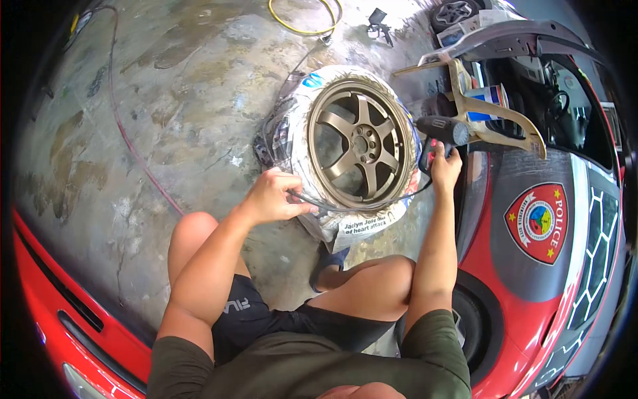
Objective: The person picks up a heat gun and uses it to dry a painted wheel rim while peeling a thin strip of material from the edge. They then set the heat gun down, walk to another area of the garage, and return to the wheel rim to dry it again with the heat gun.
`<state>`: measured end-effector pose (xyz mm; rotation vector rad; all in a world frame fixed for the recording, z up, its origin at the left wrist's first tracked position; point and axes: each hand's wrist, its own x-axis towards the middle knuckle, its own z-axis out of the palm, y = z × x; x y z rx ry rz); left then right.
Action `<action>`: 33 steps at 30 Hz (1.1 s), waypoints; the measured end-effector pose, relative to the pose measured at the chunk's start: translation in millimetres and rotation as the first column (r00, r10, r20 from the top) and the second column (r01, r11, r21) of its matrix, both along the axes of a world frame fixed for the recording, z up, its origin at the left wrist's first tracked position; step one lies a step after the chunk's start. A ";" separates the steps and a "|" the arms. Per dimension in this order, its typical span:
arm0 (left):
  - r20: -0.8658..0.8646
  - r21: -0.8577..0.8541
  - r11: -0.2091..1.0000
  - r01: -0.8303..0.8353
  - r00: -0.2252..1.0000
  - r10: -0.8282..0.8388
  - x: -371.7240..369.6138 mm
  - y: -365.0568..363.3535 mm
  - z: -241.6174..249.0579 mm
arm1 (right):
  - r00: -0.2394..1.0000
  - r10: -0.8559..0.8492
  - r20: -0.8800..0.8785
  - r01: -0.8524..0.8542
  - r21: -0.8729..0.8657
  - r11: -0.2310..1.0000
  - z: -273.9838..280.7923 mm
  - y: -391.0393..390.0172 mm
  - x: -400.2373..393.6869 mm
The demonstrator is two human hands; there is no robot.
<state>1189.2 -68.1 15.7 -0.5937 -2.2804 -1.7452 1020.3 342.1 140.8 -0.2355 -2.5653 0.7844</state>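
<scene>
A bronze six-spoke wheel rim (342,161) lies in front of me, its tire wrapped in newspaper (302,156). My right hand (444,163) is closed round the handle of a black heat gun (442,130), held at the right edge of the wheel. A dark cable (372,207) runs from the gun across the lower edge of the rim to my left hand (276,195), whose fingers pinch it beside the newspaper.
A red and grey car with a police badge (538,223) stands at the right, a red car (73,326) at the lower left. A beige frame part (502,110), a spray gun (379,25), a yellow hose (299,30) and a red hose (123,130) are around.
</scene>
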 end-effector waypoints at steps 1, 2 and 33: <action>0.007 -0.003 1.000 0.012 1.000 -0.012 0.2 -1.1 1.9 | 0.999 0.001 0.038 0.001 -0.056 0.998 -0.1 -4.7 -2.1; 0.014 -0.007 1.000 0.020 1.000 -0.020 0.2 -3.2 2.3 | 0.999 0.024 0.048 -0.019 -0.089 0.996 -4.5 -8.3 -8.1; 0.012 0.098 0.980 -0.171 0.985 0.170 3.9 -5.8 -3.7 | 0.625 0.464 0.628 -0.585 -0.018 0.811 104.5 -120.3 110.1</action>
